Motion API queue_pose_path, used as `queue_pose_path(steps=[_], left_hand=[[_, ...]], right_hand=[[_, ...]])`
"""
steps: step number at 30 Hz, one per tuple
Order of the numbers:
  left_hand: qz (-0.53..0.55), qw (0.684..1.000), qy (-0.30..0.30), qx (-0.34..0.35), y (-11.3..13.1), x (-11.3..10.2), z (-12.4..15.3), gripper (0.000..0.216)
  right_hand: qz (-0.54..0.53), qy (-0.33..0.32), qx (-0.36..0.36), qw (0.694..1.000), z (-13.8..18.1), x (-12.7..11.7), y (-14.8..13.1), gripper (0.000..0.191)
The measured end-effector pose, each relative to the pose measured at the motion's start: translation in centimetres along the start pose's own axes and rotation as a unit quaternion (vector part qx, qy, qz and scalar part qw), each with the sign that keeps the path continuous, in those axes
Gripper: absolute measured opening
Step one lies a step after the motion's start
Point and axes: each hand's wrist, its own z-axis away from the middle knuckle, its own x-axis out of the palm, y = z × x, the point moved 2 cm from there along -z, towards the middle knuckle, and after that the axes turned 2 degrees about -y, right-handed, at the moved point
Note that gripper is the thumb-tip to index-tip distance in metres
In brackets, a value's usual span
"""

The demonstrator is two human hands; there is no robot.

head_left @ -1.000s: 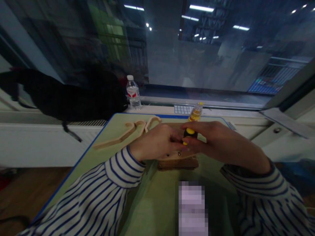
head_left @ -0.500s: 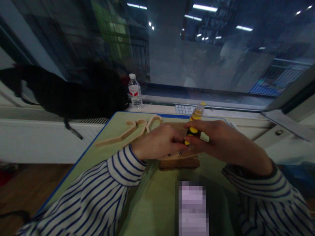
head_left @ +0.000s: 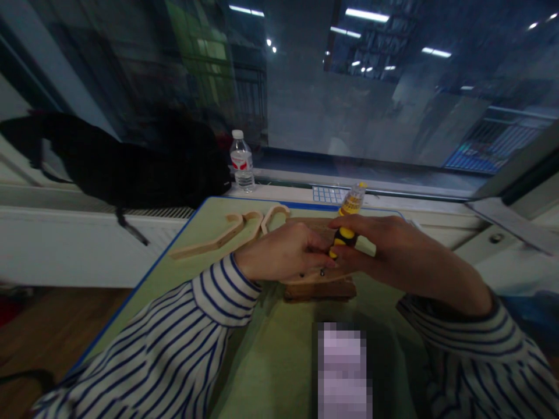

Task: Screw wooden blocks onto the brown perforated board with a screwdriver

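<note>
My right hand (head_left: 384, 253) is wrapped round a small screwdriver with a yellow and black handle (head_left: 343, 237), held upright over a stack of flat wooden pieces (head_left: 321, 286) on the green table. My left hand (head_left: 286, 253) is closed beside it, its fingertips pinched at the screwdriver's lower end where a small dark screw (head_left: 322, 272) shows on the wood. What the left fingers pinch is hidden. Both sleeves are blue and white striped.
Curved wooden hanger-shaped pieces (head_left: 227, 234) lie at the table's (head_left: 271, 349) far left. A yellow bit case (head_left: 353, 201) and a gridded sheet (head_left: 326, 194) stand at the far edge. A water bottle (head_left: 242, 162) and a black bag (head_left: 126, 166) rest on the windowsill.
Both hands stay on the screwdriver and the wood; only the view has shifted slightly, and the right fingers have turned a little on the handle.
</note>
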Motion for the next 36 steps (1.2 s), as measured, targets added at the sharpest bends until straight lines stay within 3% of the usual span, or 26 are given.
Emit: queue_pose_path(steps=[6,12,22,36], left_hand=[[-0.135,0.989,-0.017,-0.049,0.1,-0.4,1.4,0.027],[-0.232,0.968,-0.059,-0.069,-0.1,0.6,1.3,0.012],[-0.244,0.964,-0.078,-0.078,0.2,0.7,1.2,0.008],[-0.229,0.969,-0.063,-0.063,0.1,0.8,1.2,0.013]], right_hand=[[0.021,0.005,-0.003,1.0,0.1,0.0,0.0,0.026],[0.019,0.002,0.016,1.0,0.2,0.1,0.3,0.026],[-0.012,0.013,-0.017,1.0,0.2,-0.3,0.2,0.022],[0.006,0.015,0.002,1.0,0.5,-0.2,0.1,0.026]])
